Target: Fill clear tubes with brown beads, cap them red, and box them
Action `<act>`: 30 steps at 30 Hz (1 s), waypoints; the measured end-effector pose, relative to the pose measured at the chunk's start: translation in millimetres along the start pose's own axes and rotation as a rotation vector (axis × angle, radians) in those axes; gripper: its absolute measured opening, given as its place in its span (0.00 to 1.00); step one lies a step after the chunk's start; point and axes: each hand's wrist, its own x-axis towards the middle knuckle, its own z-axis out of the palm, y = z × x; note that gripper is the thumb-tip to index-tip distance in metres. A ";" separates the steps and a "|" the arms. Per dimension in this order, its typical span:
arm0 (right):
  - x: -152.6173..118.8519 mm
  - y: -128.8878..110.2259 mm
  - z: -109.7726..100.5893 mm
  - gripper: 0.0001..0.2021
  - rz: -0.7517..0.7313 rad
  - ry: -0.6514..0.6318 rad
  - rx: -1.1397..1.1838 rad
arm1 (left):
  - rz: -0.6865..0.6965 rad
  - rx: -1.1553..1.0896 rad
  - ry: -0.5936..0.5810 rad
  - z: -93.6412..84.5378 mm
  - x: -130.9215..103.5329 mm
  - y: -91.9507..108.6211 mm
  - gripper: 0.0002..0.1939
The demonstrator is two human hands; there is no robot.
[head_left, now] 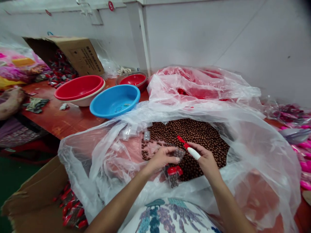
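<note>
My left hand (pixel 160 158) pinches a small clear plastic container (pixel 178 153) with dark balls showing through it. Between the fingers of my right hand (pixel 208 161) is a narrow red plastic piece (pixel 181 140); its exact kind is unclear. A white cover sits over the right thumb. Both hands hover above a heap of shiny brown balls (pixel 194 129) on a spread clear plastic sheet (pixel 252 139). Just below the left hand lie small red-capped bottles (pixel 173 176) filled with brown balls. An uncapped clear bottle (pixel 146 135) rests at the heap's left edge.
Blue (pixel 114 102) and red (pixel 80 88) basins stand at the back left. Behind them, a cardboard box (pixel 80 56) spills red-capped items. Another box (pixel 36 197) is at lower left. Bagged red parts (pixel 199 82) line the wall. A co-worker's arm (pixel 11 102) shows far left.
</note>
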 end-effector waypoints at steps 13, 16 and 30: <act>-13.4 1.6 7.3 0.24 -0.320 -0.211 -0.387 | -0.005 -0.030 0.074 9.8 -3.6 -2.8 0.19; -14.3 5.5 11.8 0.35 -0.381 -0.185 -0.505 | -0.010 -0.150 0.097 15.6 -3.7 -4.0 0.23; -20.6 11.8 27.7 0.28 -0.522 -0.088 -0.622 | -0.258 -0.716 -0.072 32.3 9.4 -3.6 0.37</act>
